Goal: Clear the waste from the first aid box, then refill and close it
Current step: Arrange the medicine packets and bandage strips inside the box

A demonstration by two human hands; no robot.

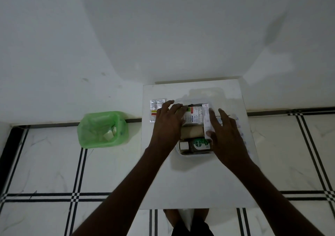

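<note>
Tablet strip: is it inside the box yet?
No, the tablet strip lies flat on the table, left of the box and beyond the left hand.

"Dettol" on the round green label of the dark bottle (197,145), lying in the box (178,152). Red band with white letters, seemingly "COTTON", cut off by the edge, on the carton (192,116) of swabs. Letters "TISE" on a flat sheet (223,117) just right of the box, the rest hidden behind the right hand (226,136). Print on the strip (156,110) at the left too small to read.
</note>
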